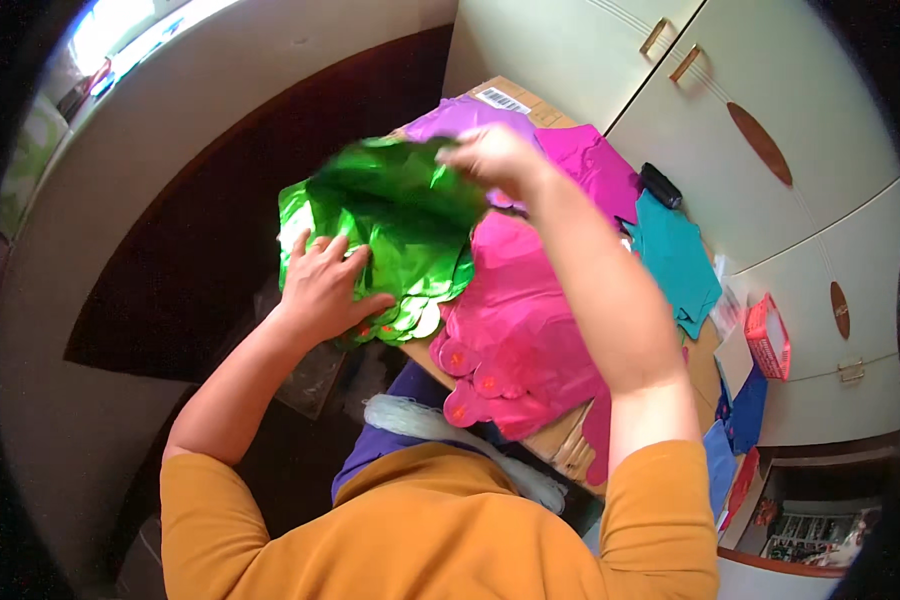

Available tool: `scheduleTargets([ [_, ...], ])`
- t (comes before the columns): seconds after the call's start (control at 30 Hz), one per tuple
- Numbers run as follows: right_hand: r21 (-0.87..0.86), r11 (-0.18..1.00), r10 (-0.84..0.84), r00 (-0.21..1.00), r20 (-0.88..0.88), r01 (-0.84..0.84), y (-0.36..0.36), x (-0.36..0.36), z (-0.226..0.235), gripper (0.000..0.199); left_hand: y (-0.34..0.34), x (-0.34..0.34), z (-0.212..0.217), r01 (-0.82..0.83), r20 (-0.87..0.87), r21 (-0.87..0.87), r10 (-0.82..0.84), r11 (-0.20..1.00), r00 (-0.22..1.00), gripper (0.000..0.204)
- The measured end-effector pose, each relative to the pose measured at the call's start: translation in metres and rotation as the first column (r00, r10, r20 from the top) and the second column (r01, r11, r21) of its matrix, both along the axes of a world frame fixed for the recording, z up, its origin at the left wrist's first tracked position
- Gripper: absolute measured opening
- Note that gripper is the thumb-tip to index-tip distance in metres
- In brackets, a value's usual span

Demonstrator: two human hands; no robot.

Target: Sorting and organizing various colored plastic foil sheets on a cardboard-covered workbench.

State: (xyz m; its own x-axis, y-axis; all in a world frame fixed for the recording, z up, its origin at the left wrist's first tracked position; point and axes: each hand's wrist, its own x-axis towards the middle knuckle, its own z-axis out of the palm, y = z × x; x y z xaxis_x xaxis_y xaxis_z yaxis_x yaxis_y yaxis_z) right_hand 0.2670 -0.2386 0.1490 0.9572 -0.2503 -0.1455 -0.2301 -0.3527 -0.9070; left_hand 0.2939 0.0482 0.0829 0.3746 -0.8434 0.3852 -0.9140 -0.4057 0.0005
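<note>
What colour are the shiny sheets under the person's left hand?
The sheets are bright green, clearest in the head view.

Left hand (325,285): palm down, fingers spread, on the lower-left part of the green foil (410,265). Left forearm (232,385) angles up from below-left of the foil, elbow bent. Right hand (500,160): slightly blurred, fingers pinching the foil's upper-right edge. Right forearm (610,280) slants in from right of the foil, hand above elbow.
</note>
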Motion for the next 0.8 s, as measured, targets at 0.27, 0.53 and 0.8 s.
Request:
scheduleTargets([
  [0.27, -0.392, 0.298, -0.580, 0.491, 0.650, 0.871, -0.282, -0.004, 0.145, 0.035, -0.017, 0.008, 0.009, 0.041, -0.186, -0.014, -0.043, 0.999, 0.982, 0.063],
  [0.53, -0.661, 0.657, 0.104, 0.825, 0.555, 0.362, -0.142, -0.023, 0.071, 0.033, -0.064, 0.022, 0.028, 0.114, -0.386, -0.135, -0.159, 0.984, 0.909, 0.031],
  [0.8, -0.413, 0.910, 0.107, 0.950, 0.295, 0.026, -0.125, -0.030, -0.059, 0.023, -0.223, 0.053, -0.019, 0.630, -0.039, -0.007, -0.630, 0.777, 0.776, 0.028],
])
